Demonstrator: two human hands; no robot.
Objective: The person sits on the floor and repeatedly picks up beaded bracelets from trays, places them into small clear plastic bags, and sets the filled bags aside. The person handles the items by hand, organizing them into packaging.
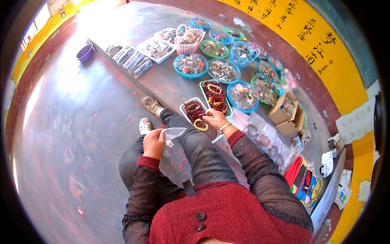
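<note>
In my left hand [154,144], above my thigh, the fingers are closed on a small clear plastic bag [174,133]. My right hand [216,119] is over a white tray [183,109] and pinches a yellow bead bracelet [200,125], which hangs from the fingertips. Dark red bead bracelets [193,110] fill the far part of that tray. Just beyond it, a pale green tray [229,110] holds more dark red bracelets with some yellow ones among them.
Several round basins, such as a blue basin [189,75], stand farther off, filled with small bagged goods. A pink basket [187,48], a blue basket [239,63] and an open cardboard box [287,127] stand among them. Flat bagged bracelets [264,138] lie to the right.
</note>
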